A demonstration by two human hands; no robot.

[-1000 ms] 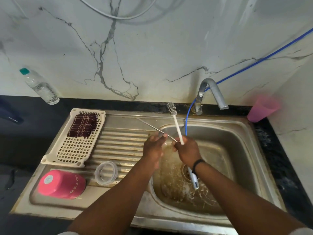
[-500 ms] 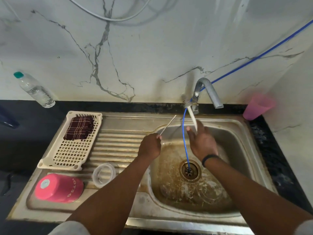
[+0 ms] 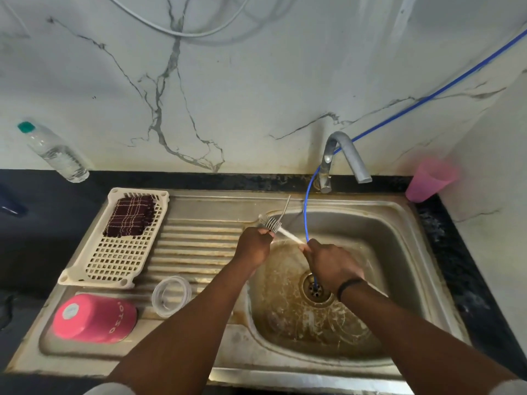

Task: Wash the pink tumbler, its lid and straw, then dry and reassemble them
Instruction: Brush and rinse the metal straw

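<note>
The tumbler [image 3: 95,318] and lid [image 3: 171,292] lie on the drainboard [image 3: 199,246]. The left hand [image 3: 253,246] pinches the straw [image 3: 285,208]; the right hand [image 3: 332,265] grips the brush [image 3: 281,228] against it. Drying and reassembly remain.

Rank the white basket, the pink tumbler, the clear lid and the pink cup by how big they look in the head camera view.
1. White basket
2. Pink tumbler
3. Pink cup, though it stands farther away, so this is unsure
4. Clear lid
</note>
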